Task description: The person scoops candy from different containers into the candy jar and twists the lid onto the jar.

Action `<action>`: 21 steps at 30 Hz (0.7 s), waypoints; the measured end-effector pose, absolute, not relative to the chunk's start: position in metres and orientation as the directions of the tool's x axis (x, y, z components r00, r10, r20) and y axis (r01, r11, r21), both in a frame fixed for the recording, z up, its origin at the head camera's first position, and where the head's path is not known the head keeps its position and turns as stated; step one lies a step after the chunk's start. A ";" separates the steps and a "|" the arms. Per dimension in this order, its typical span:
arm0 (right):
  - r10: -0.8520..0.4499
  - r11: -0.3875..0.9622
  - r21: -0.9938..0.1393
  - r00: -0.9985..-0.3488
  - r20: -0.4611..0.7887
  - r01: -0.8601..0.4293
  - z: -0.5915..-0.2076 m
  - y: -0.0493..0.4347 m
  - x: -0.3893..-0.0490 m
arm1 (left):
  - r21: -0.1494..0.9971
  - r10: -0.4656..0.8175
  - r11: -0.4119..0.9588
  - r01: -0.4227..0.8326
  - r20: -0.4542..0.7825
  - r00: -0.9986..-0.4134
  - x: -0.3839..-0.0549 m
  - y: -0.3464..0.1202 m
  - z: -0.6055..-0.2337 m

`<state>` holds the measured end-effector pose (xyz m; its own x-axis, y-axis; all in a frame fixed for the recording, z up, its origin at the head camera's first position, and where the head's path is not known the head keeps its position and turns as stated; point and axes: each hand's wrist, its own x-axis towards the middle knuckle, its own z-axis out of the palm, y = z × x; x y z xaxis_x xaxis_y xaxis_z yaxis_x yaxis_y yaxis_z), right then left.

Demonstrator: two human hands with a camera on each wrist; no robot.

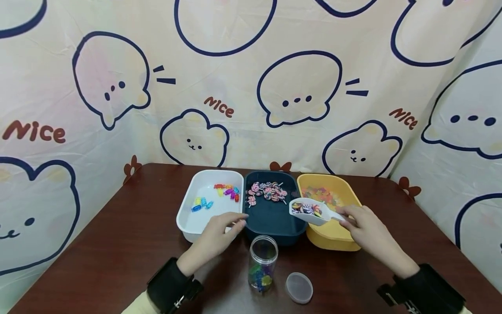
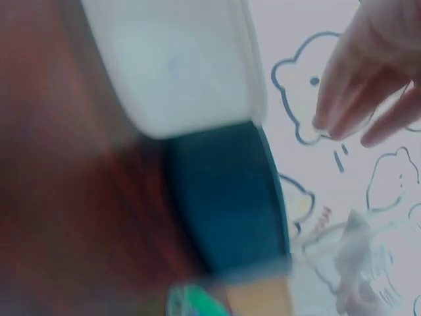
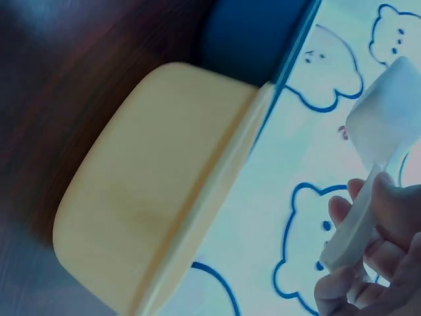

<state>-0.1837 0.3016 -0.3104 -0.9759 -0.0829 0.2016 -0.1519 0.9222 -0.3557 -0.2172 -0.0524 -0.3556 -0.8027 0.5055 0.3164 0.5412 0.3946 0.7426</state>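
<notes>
In the head view my right hand (image 1: 366,231) grips the handle of a white scoop (image 1: 319,221). The scoop is loaded with striped, multicoloured candies (image 1: 306,208) and hangs over the seam between the dark blue bin (image 1: 270,222) and the yellow bin (image 1: 333,240). Fingers curl round that handle in the right wrist view too. My left hand (image 1: 217,233) is empty, its fingers reaching loosely over the edge where the white bin (image 1: 192,237) meets the blue one. Between the hands stands an uncapped clear jar (image 1: 263,250), its lower part filled with colourful pieces (image 1: 260,277).
A translucent round lid (image 1: 299,288) lies right of the jar. The white bin holds small bright wrapped candies (image 1: 201,204), the blue bin swirl lollipops (image 1: 266,192), the yellow bin orange and pale pieces (image 1: 319,195). A patterned curtain (image 1: 243,87) hangs behind the brown table (image 1: 129,240).
</notes>
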 end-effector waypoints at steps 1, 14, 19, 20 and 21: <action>-0.088 0.921 -0.355 -0.975 0.205 -0.158 -0.310 0.301 -0.180 | 0.765 0.557 0.352 0.540 0.293 -0.777 -0.216 -0.054 -0.360; -0.173 0.934 -0.266 -0.952 0.252 -0.240 -0.308 0.271 -0.141 | 0.874 0.658 0.294 0.387 0.108 -0.745 -0.210 -0.040 -0.405; -0.218 0.948 -0.137 -0.897 0.384 -0.288 -0.304 0.257 -0.133 | 0.866 0.622 0.309 0.392 0.127 -0.772 -0.185 -0.036 -0.362; -0.227 0.948 -0.114 -0.885 0.406 -0.296 -0.303 0.255 -0.132 | 0.865 0.620 0.313 0.391 0.126 -0.775 -0.184 -0.035 -0.361; -0.236 0.949 -0.094 -0.873 0.427 -0.302 -0.302 0.254 -0.131 | 0.865 0.618 0.314 0.392 0.127 -0.776 -0.183 -0.035 -0.360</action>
<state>-0.1309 0.2537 -0.3017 -0.8730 -0.2357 0.4270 -0.3020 0.9487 -0.0937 -0.1833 -0.0349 -0.3601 -0.7759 0.6179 0.1272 0.3918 0.3139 0.8649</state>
